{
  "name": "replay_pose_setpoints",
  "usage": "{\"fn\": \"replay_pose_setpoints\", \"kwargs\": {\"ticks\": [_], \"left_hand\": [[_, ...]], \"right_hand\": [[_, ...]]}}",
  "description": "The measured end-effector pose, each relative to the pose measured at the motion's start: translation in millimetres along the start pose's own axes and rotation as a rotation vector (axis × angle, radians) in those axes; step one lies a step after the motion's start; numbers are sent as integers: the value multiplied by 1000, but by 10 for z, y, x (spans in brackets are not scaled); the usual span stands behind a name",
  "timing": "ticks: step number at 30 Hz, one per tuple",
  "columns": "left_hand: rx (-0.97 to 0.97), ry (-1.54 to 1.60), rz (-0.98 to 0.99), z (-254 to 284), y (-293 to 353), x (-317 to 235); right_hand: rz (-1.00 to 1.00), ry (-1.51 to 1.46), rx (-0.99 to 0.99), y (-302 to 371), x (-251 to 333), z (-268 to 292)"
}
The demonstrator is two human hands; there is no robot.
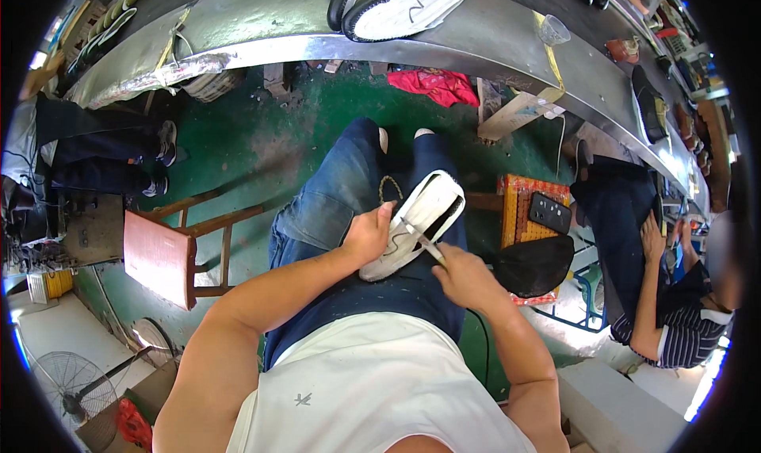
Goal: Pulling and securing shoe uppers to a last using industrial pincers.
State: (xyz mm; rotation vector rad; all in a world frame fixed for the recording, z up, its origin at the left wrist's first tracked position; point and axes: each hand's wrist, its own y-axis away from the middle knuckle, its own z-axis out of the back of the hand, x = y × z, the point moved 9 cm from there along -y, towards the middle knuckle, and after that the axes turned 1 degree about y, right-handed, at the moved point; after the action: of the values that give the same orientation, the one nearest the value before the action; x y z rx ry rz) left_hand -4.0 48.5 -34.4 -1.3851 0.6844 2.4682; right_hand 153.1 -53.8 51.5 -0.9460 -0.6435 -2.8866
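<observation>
A white shoe (390, 263) rests across my lap, tilted, with a dark opening along its far right side. My left hand (369, 237) is closed at its left edge, thumb towards the far end. Beyond those fingers a thin twisted cord (386, 182) makes a small loop; whether the hand also pinches it I cannot tell. My right hand (466, 275) is wrapped round the handle of a knife-like tool. Its thin metal blade (426, 245) lies over the middle of the shoe. Fingers hide most of the handle.
Ahead runs a metal-edged bench (301, 50) bearing a pair of shoes (404, 11) and a clear cup (553, 30). To the left stands a wooden stool (158, 256). A phone (548, 213) and black cloth (535, 264) lie on a beaded seat at right, beside a seated person (626, 239).
</observation>
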Motion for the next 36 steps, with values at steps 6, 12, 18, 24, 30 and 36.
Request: {"fn": "replay_pose_setpoints", "kwargs": {"ticks": [6,12,18,24,30,36], "left_hand": [[8,-80,-290,2,56,-275],[371,-414,-438,-259,74,-433],[465,-530,-344,-244,0,-485],[629,-633,-360,-247,100,-755],[249,56,-43,-51,314,51],[299,90,14,-64,275,106]], "right_hand": [[-86,121,-224,-52,-164,198],[-188,-72,-173,112,-621,96],[-179,-378,-241,3,-413,586],[-95,-56,-240,-254,-480,226],[-122,-195,-143,-115,-315,278],[-157,-213,-14,-20,-159,-137]]}}
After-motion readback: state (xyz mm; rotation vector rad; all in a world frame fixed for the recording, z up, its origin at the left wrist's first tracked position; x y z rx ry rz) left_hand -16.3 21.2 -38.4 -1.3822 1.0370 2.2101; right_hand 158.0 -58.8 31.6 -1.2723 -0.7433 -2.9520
